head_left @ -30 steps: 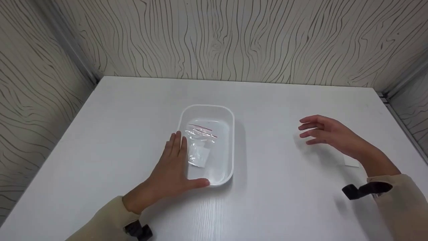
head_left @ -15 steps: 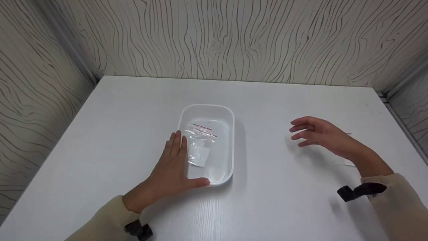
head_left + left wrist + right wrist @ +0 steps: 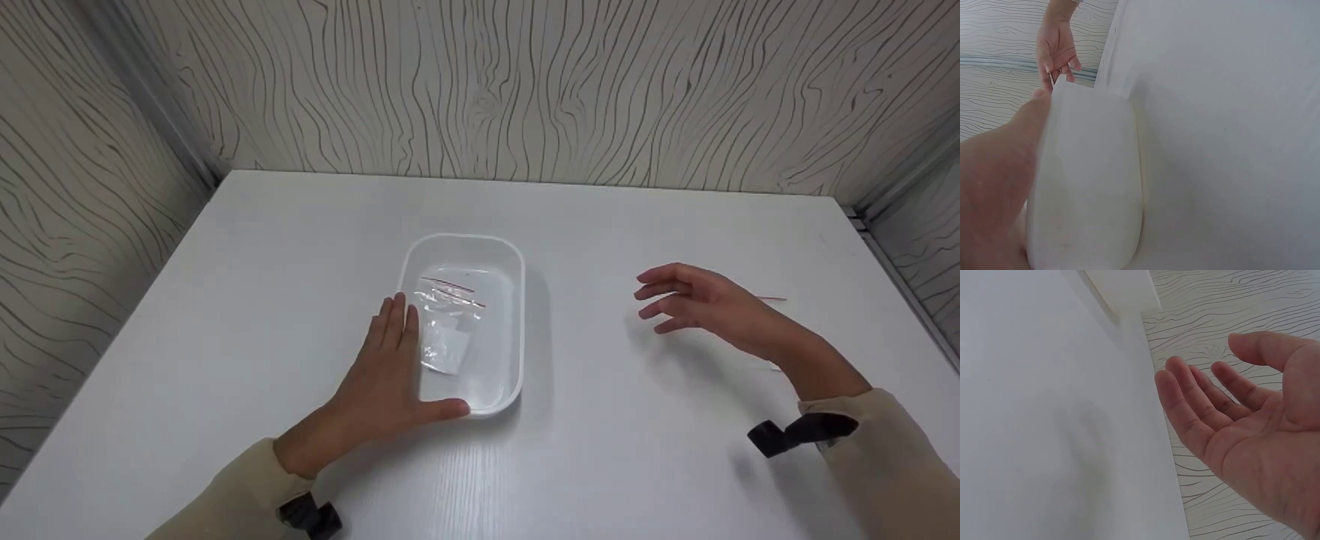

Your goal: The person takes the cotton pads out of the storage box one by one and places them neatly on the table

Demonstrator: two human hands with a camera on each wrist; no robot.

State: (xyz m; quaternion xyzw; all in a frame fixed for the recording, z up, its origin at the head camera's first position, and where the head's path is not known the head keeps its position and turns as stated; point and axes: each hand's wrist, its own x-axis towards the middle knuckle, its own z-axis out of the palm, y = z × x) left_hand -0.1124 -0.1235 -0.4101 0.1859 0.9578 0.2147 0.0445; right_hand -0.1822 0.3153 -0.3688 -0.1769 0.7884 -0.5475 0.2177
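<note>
A white rectangular plastic tray stands near the table's middle. Inside it lie two overlapping clear zip bags with red seal lines and white contents. My left hand rests along the tray's left side with fingers straight, its thumb spread to the near rim. In the left wrist view the tray's outer wall fills the space beside that hand. Held over the table to the right, my right hand has loosely bent fingers and an empty palm. In the right wrist view its fingers are apart, with nothing between them.
Another item with a red line lies on the table, mostly hidden behind my right hand and wrist. The white table meets wood-patterned panels at the back. Black wrist cameras sit on both sleeves.
My right hand has moved left toward the tray, passing over the item with the red line and covering most of it. The left hand, tray and bags have stayed put.
</note>
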